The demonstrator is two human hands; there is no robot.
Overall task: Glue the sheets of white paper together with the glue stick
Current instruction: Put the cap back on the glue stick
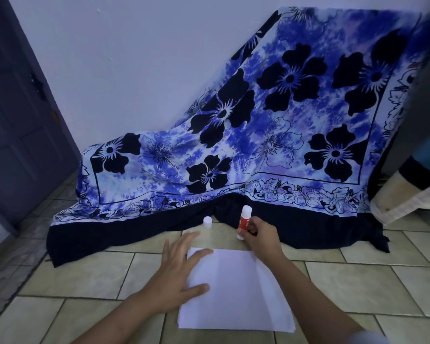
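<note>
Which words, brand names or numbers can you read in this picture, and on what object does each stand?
No text can be read anywhere.
glue stick: it has a red label, but any print on it is too blurred to read.
cap, white paper, flowered cloth: no writing shows.

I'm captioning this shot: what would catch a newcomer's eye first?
The blue flowered cloth draped against the wall. Below it, on the tiled floor, lie white sheets of paper with the left hand flat on them. Just beyond, the right hand holds a red glue stick.
</note>
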